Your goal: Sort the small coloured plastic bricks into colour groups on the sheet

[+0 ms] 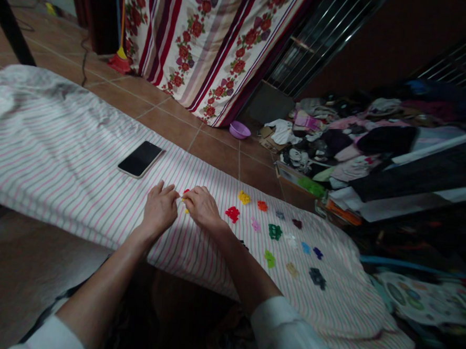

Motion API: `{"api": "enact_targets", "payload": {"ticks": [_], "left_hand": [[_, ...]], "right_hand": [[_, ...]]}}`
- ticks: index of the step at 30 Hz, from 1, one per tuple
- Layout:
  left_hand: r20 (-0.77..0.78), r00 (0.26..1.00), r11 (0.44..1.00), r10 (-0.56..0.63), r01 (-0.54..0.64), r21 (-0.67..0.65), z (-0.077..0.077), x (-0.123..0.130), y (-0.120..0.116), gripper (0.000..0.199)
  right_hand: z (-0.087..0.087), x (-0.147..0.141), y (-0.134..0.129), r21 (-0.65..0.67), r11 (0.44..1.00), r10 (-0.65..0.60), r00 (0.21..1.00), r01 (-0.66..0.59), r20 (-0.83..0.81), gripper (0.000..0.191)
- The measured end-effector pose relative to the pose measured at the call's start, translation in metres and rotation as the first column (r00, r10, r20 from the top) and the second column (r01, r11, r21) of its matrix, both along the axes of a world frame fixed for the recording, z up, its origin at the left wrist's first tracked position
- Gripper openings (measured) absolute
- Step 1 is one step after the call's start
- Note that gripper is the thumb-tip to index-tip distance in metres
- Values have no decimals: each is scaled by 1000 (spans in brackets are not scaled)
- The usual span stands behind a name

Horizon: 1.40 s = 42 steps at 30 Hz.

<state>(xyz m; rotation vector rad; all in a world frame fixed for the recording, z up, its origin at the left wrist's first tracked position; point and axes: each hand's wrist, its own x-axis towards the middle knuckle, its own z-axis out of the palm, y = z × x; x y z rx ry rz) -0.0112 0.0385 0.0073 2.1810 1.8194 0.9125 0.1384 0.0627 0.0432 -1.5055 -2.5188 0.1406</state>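
On the striped cloth (95,161), my left hand (161,206) and my right hand (202,207) meet with their fingertips close together. Small pieces, one yellowish and one whitish, show between the fingertips, too small to name. A bit of red and a bit of yellow lie right beside the fingers. Right of my right hand are small piles of coloured pieces: red (232,214), yellow (243,197), orange (261,206), pink (255,225), dark green (275,232), lime green (269,259), dark grey (317,278) and several others. Both hands look pinched closed.
A phone (141,159) lies on the cloth left of my hands. Beyond the table edge are a purple basin (239,130), a red broom head (120,63) and a flowered curtain (209,41). Heaped clothes (338,133) fill the right back.
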Motion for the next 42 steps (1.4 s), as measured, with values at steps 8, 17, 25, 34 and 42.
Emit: {"api": "enact_targets", "payload": {"ticks": [8,17,25,34,42], "left_hand": [[-7,1000,1000,-22,22,-5,-1,-1,0,35],[-7,1000,999,-23,22,-39,4,0,-2,35],[-34,999,998,-5,3,-58,7,2,-2,33],[-9,1000,999,21,-22,-50,6,5,-1,32],[-40,999,997,34,-37,-64,9,6,-2,30]], "right_hand": [[2,15,-6,89,996,14,990,-2,-137,17],[0,51,-2,180,975,-93,974,131,-208,15],[-8,124,18,294,834,-374,870,467,-320,17],[-10,182,35,285,709,-592,764,645,-256,18],[-18,190,50,219,723,-615,754,656,-230,16]]}}
